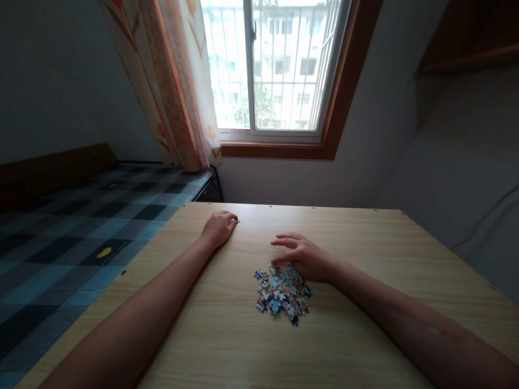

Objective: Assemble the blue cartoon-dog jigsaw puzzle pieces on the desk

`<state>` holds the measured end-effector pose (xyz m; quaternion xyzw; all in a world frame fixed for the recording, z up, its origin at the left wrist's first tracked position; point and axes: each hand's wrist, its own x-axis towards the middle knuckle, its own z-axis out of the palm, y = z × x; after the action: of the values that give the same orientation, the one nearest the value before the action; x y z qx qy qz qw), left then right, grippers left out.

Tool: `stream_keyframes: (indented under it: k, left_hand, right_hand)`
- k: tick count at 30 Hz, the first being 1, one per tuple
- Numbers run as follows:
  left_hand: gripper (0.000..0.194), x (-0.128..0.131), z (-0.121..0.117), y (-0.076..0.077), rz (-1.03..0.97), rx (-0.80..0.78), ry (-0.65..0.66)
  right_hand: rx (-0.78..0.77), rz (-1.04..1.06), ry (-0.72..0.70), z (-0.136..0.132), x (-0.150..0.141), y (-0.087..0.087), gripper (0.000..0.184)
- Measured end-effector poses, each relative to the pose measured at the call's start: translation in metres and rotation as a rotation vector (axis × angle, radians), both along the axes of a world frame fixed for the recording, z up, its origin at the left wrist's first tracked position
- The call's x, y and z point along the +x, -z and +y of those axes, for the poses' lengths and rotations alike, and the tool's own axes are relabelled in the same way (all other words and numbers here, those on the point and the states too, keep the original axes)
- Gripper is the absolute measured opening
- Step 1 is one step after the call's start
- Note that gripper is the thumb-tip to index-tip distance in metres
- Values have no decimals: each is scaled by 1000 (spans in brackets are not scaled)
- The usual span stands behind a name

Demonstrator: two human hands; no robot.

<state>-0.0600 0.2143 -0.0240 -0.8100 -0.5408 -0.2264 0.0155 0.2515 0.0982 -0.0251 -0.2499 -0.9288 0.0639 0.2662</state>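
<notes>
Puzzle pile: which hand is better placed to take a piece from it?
Likely the right hand: it is at the pile; the left hand is farther off, fingertips at one small piece.

Bare forearms [162,294], bare left hand [219,226], bare right hand [307,259]

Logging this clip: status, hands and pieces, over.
Left hand at lone puzzle piece. Right hand at far side of pile, fingers spread. No obstruction visible.

Pile [284,292] is blocking mid-table [227,346]. Right hand [304,256] is crowding its far right edge; left hand [219,227], piece [238,221] at fingertips, is obstructing far left. Room is running between hands and nearside of pile.
</notes>
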Motion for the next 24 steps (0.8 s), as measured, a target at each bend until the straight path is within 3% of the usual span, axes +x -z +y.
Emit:
stream_keyframes:
  k: [7, 11, 13, 16, 20, 22, 24]
  left_hand:
    - [27, 7, -13, -11, 22, 87, 9]
    - [36, 22, -34, -25, 121, 125, 209]
    - [45, 34, -44, -34, 183, 19, 357]
    - [52, 48, -56, -49, 203, -187, 468]
    - [47, 55, -64, -65, 307, -624, 459]
    - [42, 56, -68, -68, 374, -724, 434]
    - [42, 60, -72, -69, 422, -727, 422]
  right_hand:
    - [24, 124, 128, 13, 13, 9, 40]
    - [-6, 179, 136, 15, 17, 9, 37]
    - [-12, 189, 124, 14, 16, 7, 35]
    - [-12, 205, 110, 13, 15, 6, 31]
    - [-2, 229, 110, 14, 16, 6, 31]
    - [6, 244, 121, 15, 16, 7, 32]
    - [14, 254, 131, 16, 16, 8, 32]
